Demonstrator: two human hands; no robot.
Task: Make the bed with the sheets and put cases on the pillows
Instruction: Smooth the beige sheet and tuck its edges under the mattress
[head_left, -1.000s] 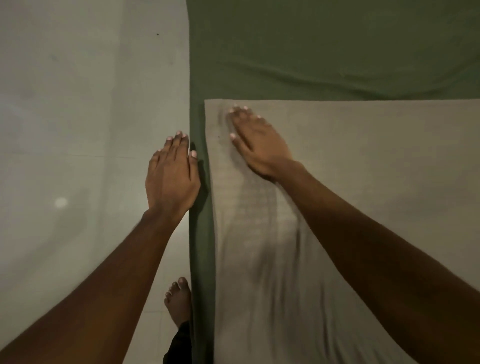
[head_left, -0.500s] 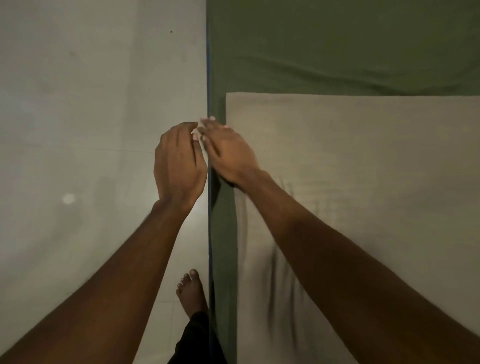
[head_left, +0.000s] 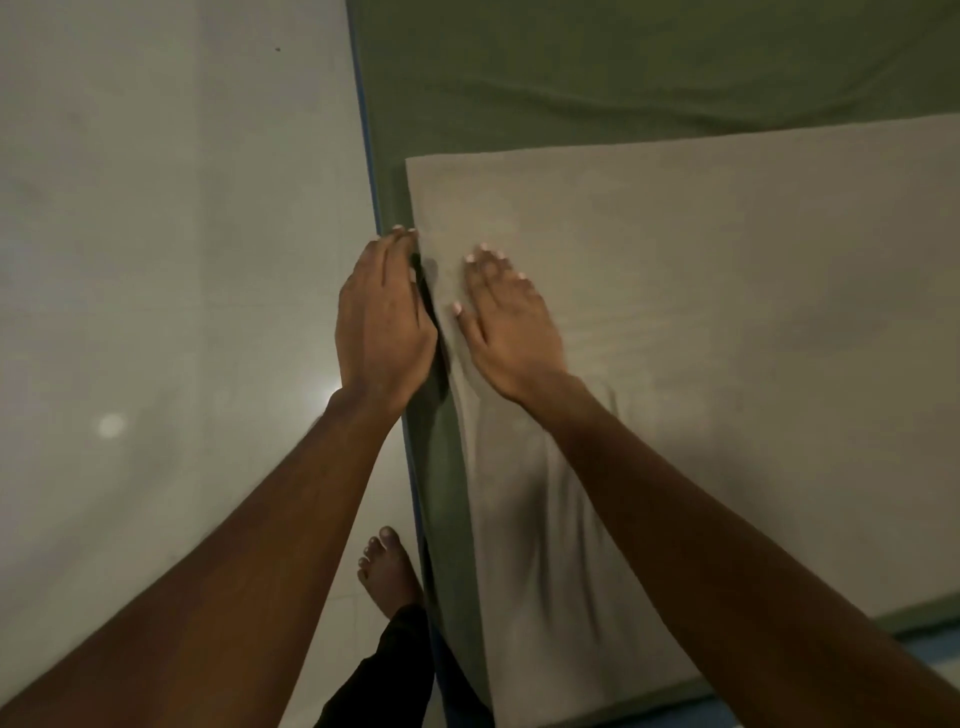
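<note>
The main risk is dragging. My right hand (head_left: 506, 332) lies flat on the top sheet (head_left: 701, 364), fingers straight and slightly spread, clamped on nothing. If I press and sweep too hard, I judge the cloth will slide as one piece instead of smoothing out, and it may pull the green sheet (head_left: 623, 78) beneath into new folds. My left hand (head_left: 384, 322) stands on edge at the bed's left side, fingers straight and together, tips touching the top sheet's left hem. Its thumb is hidden, but I see no cloth gathered in it. A shove from that side could buckle the hem or push it out of line with the bed's left edge (head_left: 370, 171). My foot (head_left: 387, 571) stands on the floor (head_left: 156, 208) close beside the bed, so leaning further could tip my weight onto the cloth.

The top sheet is pale beige and lies over the green one, covering the near and right part of the bed. Its far left corner is square, just beyond my fingertips. A narrow green strip shows along its left hem, and a wide green band lies past its far hem. Soft ripples run lengthwise under my right forearm; the rest looks fairly flat. The green sheet shows long shallow creases at the far end.
</note>
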